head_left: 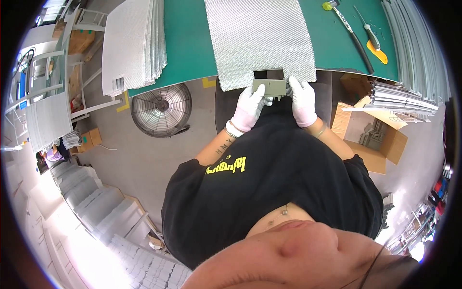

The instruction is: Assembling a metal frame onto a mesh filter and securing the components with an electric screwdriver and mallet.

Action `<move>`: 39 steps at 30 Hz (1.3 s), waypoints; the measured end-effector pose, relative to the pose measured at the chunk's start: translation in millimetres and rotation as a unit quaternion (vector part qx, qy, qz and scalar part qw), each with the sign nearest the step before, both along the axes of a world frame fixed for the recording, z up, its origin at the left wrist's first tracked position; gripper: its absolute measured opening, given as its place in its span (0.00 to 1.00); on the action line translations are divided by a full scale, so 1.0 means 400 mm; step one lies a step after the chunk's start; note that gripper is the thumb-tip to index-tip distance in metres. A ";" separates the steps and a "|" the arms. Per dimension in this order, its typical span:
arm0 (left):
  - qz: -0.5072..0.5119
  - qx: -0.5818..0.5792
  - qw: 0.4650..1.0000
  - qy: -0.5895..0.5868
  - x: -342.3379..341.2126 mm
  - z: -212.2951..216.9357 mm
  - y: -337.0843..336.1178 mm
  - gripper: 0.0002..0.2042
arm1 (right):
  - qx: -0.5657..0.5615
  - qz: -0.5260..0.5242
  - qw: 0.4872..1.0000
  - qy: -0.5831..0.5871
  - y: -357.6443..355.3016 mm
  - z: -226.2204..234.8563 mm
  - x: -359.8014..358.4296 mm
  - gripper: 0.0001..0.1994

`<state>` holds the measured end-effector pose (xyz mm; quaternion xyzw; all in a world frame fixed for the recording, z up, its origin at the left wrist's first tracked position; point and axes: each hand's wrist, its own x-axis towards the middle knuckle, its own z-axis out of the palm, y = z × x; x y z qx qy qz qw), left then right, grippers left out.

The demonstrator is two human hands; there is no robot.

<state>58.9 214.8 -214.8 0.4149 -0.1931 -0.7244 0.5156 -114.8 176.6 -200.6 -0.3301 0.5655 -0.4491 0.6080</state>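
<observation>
A silvery mesh panel lies on the green table, its near edge overhanging toward me. A rectangular notch is cut in that edge. At the notch is a grey-green plastic block with small tabs along its lower side. My left hand, in a white glove, is closed on the block's left end, thumb on its face. My right hand, gloved too, is closed at the block's right end, beside the notch's edge. Its fingertips are partly hidden, and the contact between block and panel is hard to make out.
Stacked mesh panels lie on the table's left. A hammer, a screwdriver and a yellow-orange item lie on the right. An open cardboard box holds grey parts. A floor fan stands left below the table edge.
</observation>
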 end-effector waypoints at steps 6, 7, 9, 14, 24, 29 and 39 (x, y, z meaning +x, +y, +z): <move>0.013 0.007 0.998 0.067 -0.004 0.056 0.011 0.22 | -0.022 0.049 0.999 0.000 0.014 -0.016 -0.003 0.16; -0.128 0.017 0.991 -0.031 0.026 0.078 0.017 0.24 | -0.029 0.084 0.996 -0.022 0.020 -0.028 -0.006 0.17; -0.461 -0.073 0.798 -0.383 0.091 0.175 -0.013 0.27 | -0.066 0.165 0.982 -0.067 0.030 -0.028 0.005 0.22; -0.385 -0.295 0.771 -0.413 0.111 0.355 -0.244 0.19 | -0.029 0.215 0.974 -0.071 0.006 -0.062 0.018 0.21; -0.170 -0.471 0.475 -0.724 -0.089 0.174 -0.256 0.35 | -0.168 -0.093 0.978 0.081 0.060 -0.069 -0.049 0.19; -0.167 -0.439 0.481 -0.740 -0.097 0.178 -0.252 0.34 | -0.093 -0.022 0.993 -0.074 0.014 -0.062 -0.086 0.16; -0.168 -0.431 0.503 -0.731 -0.104 0.182 -0.224 0.33 | -0.092 -0.136 0.979 -0.120 0.035 -0.056 -0.052 0.11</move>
